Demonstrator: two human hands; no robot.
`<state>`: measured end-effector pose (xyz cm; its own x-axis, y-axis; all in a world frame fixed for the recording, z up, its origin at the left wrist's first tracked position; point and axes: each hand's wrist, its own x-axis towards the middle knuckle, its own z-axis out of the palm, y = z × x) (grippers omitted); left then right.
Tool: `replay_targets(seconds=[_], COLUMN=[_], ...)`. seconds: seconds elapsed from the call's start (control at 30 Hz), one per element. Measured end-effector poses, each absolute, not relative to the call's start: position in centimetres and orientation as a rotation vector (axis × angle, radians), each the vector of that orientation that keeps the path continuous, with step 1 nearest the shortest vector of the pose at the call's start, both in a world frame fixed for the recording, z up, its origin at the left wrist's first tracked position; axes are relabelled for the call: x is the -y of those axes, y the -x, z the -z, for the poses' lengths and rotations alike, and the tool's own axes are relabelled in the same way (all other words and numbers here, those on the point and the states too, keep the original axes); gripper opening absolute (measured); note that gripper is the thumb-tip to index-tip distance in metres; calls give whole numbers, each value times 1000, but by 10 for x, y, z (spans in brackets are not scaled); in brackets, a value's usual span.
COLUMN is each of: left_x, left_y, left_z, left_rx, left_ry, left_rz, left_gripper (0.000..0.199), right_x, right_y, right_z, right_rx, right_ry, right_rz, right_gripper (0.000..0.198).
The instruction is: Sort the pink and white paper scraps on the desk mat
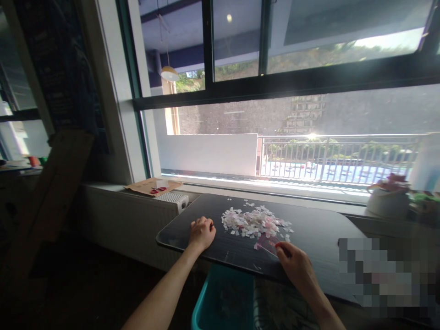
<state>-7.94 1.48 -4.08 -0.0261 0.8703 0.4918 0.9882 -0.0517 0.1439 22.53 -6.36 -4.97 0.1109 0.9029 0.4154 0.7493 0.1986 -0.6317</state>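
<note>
Paper scraps, between hands, slightly beyond

The head camera looks forward and down — table near, window beyond.

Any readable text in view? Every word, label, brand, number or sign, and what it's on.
None legible.
Poster on the left wall: faint rows that look like lettering, too dark and blurred to read.
Scraps on the table: too small to tell whether anything is printed.
Brown paper by the window: no words I can make out.
</note>
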Motion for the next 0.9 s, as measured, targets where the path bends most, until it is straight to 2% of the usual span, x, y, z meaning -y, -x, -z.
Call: replay_targets(seconds=[0.63, 0.9], left_x=[-14, -15], left_y=[80, 80], left_z=[41, 41], left_rx=[1967, 1969], left_ry=[2010, 2008], left_rz=[679, 686], left_gripper=[17, 17], right_x=[68, 66], right_y=[-227, -226], right_z=[47, 49], right_rx=[1561, 1651], right_ry=[1621, 1531], right_rz=[-204, -284], right_gripper=[31, 32])
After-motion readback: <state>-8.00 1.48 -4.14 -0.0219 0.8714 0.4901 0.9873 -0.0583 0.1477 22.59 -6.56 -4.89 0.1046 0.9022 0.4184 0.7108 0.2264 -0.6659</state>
